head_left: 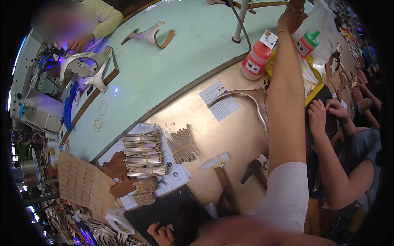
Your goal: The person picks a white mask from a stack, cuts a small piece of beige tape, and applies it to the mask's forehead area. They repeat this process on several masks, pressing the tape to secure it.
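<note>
One long reach

Left hand (161, 234) curls on the black board (168, 209); right hand (292, 18) stretches past the red bottle (256, 61); what either grips, I cannot tell. Ideally the forearm clears that bottle, upright beside the yellow tray (314, 93).

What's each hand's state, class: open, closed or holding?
Left hand: fingers curled over the flat black rectangular mat; grip unclear.
Right hand: fingers bent near the picture's top; any hold cannot be told.
</note>
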